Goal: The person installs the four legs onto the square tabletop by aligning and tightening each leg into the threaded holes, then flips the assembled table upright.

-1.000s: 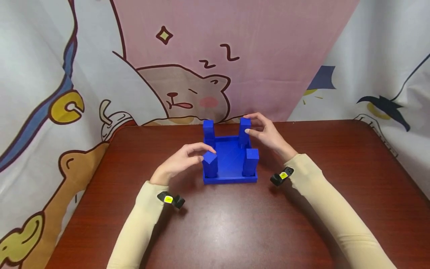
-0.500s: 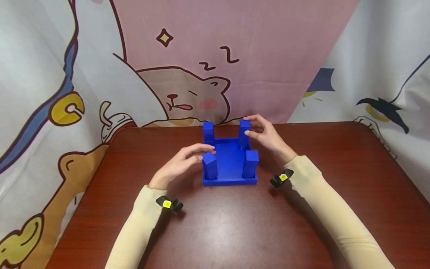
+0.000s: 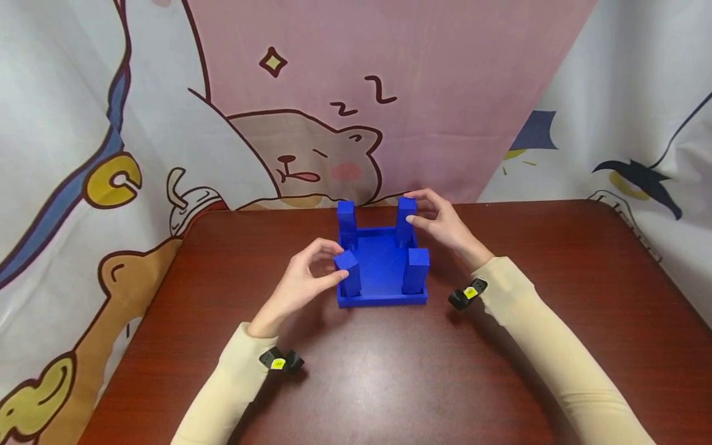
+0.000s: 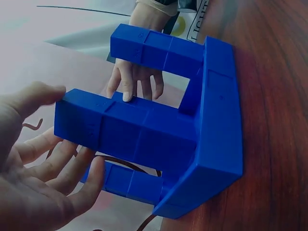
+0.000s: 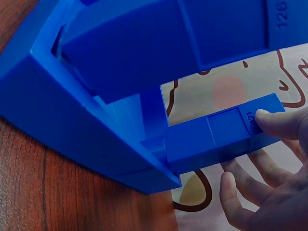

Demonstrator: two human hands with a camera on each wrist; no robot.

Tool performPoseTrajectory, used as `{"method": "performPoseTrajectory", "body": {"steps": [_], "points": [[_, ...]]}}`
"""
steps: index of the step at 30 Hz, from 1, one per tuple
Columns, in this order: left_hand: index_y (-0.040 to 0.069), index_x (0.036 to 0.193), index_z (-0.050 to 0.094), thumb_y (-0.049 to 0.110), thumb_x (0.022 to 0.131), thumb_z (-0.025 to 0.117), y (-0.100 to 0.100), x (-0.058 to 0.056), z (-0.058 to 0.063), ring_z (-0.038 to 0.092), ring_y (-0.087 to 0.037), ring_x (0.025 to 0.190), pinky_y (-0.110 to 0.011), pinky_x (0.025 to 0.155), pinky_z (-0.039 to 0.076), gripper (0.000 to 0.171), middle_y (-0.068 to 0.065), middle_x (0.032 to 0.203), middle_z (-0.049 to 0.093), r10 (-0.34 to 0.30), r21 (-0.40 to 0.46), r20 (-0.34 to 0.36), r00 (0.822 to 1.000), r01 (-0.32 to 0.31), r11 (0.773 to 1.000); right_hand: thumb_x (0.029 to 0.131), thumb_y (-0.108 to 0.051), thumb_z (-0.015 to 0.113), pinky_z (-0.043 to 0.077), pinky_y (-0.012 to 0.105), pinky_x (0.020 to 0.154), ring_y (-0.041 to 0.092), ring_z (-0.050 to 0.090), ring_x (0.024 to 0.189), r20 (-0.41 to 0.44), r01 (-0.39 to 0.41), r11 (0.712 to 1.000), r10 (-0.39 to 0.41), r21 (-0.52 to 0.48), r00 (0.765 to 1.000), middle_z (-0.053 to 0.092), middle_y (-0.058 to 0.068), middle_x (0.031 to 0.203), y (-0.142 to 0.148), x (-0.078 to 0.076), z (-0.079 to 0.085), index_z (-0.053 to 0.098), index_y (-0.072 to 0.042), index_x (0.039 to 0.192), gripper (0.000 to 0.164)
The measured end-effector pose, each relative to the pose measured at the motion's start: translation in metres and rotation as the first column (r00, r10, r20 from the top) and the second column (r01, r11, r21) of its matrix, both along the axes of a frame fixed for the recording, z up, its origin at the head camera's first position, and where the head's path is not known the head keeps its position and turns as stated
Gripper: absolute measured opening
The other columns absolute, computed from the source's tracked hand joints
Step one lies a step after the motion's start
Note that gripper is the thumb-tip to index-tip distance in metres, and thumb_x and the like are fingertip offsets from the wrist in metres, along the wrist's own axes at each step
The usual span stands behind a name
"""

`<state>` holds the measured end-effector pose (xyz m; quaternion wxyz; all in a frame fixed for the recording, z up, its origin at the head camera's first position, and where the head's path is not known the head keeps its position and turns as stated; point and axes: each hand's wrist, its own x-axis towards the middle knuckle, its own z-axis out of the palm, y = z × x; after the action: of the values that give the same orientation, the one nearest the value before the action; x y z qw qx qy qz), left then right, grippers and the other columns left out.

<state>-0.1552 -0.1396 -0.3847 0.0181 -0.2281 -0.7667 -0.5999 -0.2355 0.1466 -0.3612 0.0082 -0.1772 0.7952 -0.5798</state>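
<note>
A blue square tray (image 3: 382, 301) on the table has a blue square post standing at each corner. My left hand (image 3: 303, 278) holds the near-left post (image 3: 350, 281) by its upper part, thumb on the near side and fingers behind. That post's top is turned slightly out of line with the tray. In the left wrist view, the thumb lies at the top edge of this post (image 4: 125, 125). My right hand (image 3: 445, 222) pinches the far-right post (image 3: 405, 222) near its top. The right wrist view shows the number 121 on this post (image 5: 207, 134), beside my thumb.
The far-left post (image 3: 347, 219) and the near-right post (image 3: 415, 272) stand untouched by either hand. Brown tabletop (image 3: 378, 377) extends around the tray. Behind it hangs a printed cloth (image 3: 434, 93), close to the table's far edge.
My left thumb has come down and to the right onto the near face of the near-left post, and the wrist has lowered. The post's top has turned a little. My right hand stays in place.
</note>
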Motion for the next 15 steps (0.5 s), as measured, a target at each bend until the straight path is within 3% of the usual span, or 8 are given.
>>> {"method": "performPoseTrajectory", "body": {"steps": [2, 6, 12, 15], "points": [[-0.002, 0.113, 0.061, -0.004, 0.083, 0.072, 0.001, -0.001, -0.001, 0.062, -0.028, 0.098, -0.044, 0.088, 0.050, 0.032, -0.016, 0.108, 0.064, -0.017, -0.001, -0.009, 1.000, 0.017, 1.000, 0.091, 0.003, 0.062, 0.049, 0.029, 0.081, 0.041, 0.055, 0.111, 0.000, 0.000, 1.000, 0.000, 0.006, 1.000, 0.056, 0.029, 0.121, 0.000, 0.000, 0.000, 0.051, 0.006, 0.129, 0.041], [-0.003, 0.120, 0.060, -0.003, 0.091, 0.062, -0.002, -0.005, -0.001, 0.060, -0.031, 0.104, -0.040, 0.090, 0.049, 0.029, -0.016, 0.117, 0.062, -0.128, -0.001, 0.035, 0.991, 0.128, 0.992, 0.091, 0.003, 0.062, 0.049, 0.029, 0.081, 0.042, 0.056, 0.109, 0.001, 0.000, 1.000, 0.000, 0.006, 1.000, 0.057, 0.030, 0.121, 0.000, 0.000, 0.000, 0.050, 0.006, 0.130, 0.041], [0.002, 0.126, 0.060, 0.005, 0.096, 0.054, -0.014, -0.018, -0.002, 0.051, -0.023, 0.120, -0.047, 0.100, 0.038, 0.030, -0.011, 0.127, 0.059, -0.278, -0.017, 0.088, 0.957, 0.280, 0.960, 0.091, 0.003, 0.062, 0.049, 0.035, 0.084, 0.043, 0.055, 0.110, 0.001, -0.003, 1.000, 0.003, 0.013, 1.000, 0.056, 0.030, 0.122, 0.001, 0.000, 0.001, 0.050, 0.006, 0.131, 0.042], [0.003, 0.127, 0.060, 0.006, 0.097, 0.052, -0.019, -0.027, -0.003, 0.048, -0.022, 0.124, -0.049, 0.103, 0.034, 0.031, -0.011, 0.128, 0.058, -0.351, -0.013, 0.105, 0.931, 0.354, 0.935, 0.091, 0.003, 0.062, 0.049, 0.041, 0.087, 0.042, 0.055, 0.111, -0.006, -0.007, 1.000, 0.007, 0.021, 1.000, 0.056, 0.029, 0.123, 0.000, 0.001, 0.001, 0.050, 0.006, 0.131, 0.042]]}}
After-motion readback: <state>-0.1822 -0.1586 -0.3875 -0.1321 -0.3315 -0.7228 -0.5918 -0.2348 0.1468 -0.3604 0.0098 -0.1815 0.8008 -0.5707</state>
